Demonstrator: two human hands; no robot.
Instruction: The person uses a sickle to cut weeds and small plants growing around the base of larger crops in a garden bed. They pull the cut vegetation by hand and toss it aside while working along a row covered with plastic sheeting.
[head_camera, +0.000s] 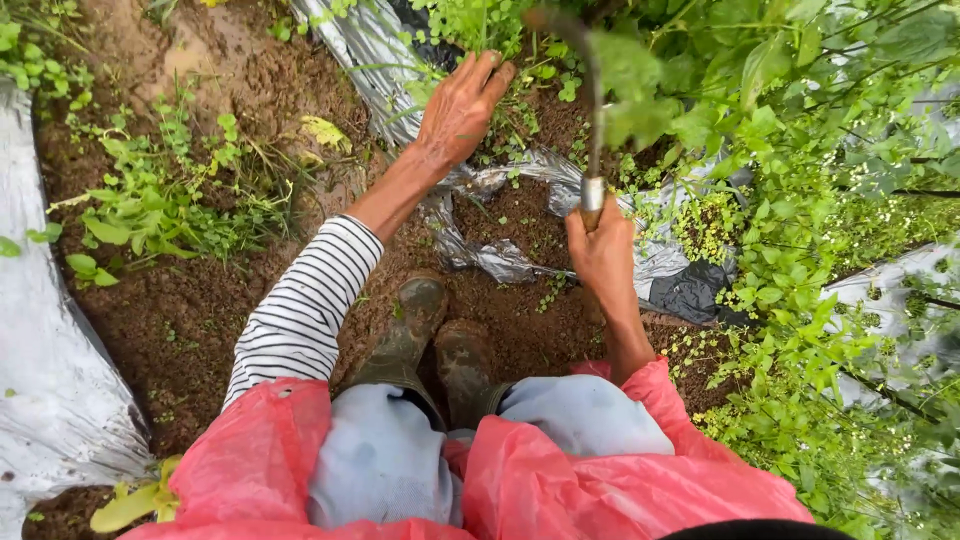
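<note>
My left hand (462, 105) reaches forward into a clump of green weeds (480, 25) at the top of the view, fingers closing around their stems. My right hand (602, 250) grips the handle of a sickle (592, 150), whose thin curved blade rises toward the same weeds. The left arm wears a black-and-white striped sleeve (305, 305). I squat in muddy rubber boots (415, 330) and a red plastic apron (540, 480) on brown soil.
Torn silver-black plastic mulch sheet (500, 255) lies in front of the boots. Another silver sheet (40, 350) covers the left bed. Dense leafy plants (810, 200) fill the right side. Low weeds (160, 200) grow on the muddy furrow at left.
</note>
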